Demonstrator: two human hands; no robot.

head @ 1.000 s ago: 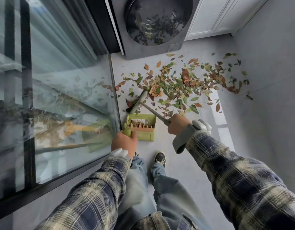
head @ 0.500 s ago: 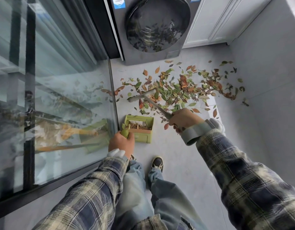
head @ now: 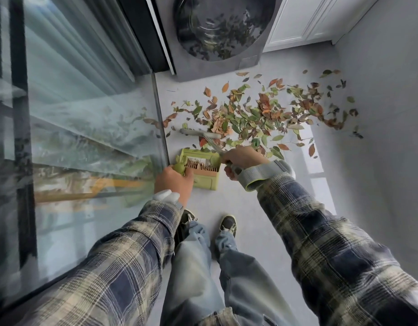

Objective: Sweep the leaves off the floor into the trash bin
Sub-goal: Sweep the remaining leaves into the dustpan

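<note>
Sweeping briskly, the right hand [head: 243,158] gripping the grey flat-headed broom [head: 199,133] could flick the green-and-brown leaves [head: 262,114] strewn on the grey floor [head: 226,203] past the pale-green plastic dustpan [head: 204,177] whose handle the left hand [head: 173,182] clasps.

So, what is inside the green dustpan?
The dustpan holds one or two green leaves by its comb teeth. The left hand covers its near-left corner, so that part cannot be seen.

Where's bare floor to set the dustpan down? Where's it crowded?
Free: floor between the dustpan and the shoes; the strip between the washing machine and the leaves, by the glass door; the sunlit patch right of the right hand. Crowded: the leaves ahead of the broom.
</note>
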